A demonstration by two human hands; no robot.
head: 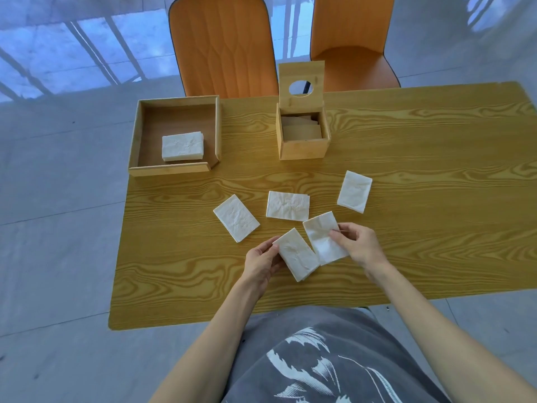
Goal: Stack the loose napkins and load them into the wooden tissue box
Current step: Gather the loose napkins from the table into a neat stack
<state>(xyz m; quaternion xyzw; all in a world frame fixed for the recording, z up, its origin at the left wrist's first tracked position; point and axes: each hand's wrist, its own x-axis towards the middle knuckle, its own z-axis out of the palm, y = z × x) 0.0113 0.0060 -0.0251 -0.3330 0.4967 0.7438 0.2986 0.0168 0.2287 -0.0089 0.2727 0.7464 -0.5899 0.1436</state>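
Several folded white napkins lie loose on the wooden table (421,175). My left hand (261,261) grips one napkin (296,254) by its left edge. My right hand (359,244) pinches a second napkin (321,235) at its right side; the first one overlaps its lower left corner. Three more napkins rest apart: one to the left (236,218), one in the middle (287,206), one to the right (355,191). The wooden tissue box (303,146) stands at the back with its lid (301,86) raised upright, paper visible inside.
A shallow wooden tray (145,138) at the back left holds a small stack of napkins (182,146). Two orange chairs, one on the left (223,45) and one on the right (353,39), stand behind the table. The near table edge runs just above my lap.
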